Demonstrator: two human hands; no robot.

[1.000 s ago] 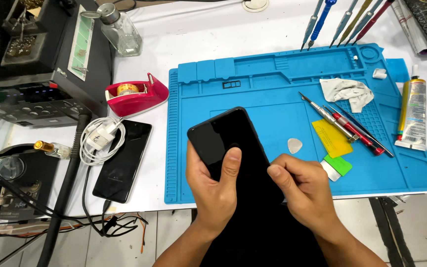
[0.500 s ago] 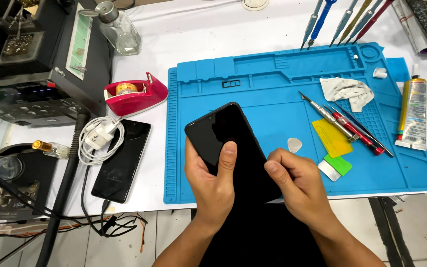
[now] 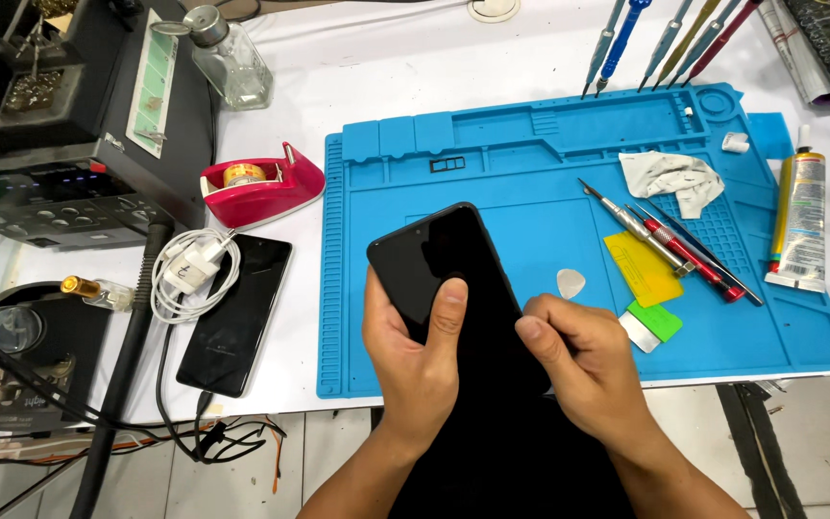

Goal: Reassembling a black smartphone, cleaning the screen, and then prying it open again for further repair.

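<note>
Left hand (image 3: 415,351) gripping black phone (image 3: 449,279) from below, thumb lying across dark screen, fingers wrapping behind. Right hand (image 3: 578,360) curling closed against phone's right edge, fingertips pressing at seam; can't tell whether anything pinched there. Phone hovering tilted over blue mat (image 3: 549,173), near mat's front-left area. Judgement: keeping left grip steady, working edge gently, avoiding flex. White pick (image 3: 571,283) lying on mat just beside right hand. Phone's lower end merging into dark lap, hard making out.
</note>
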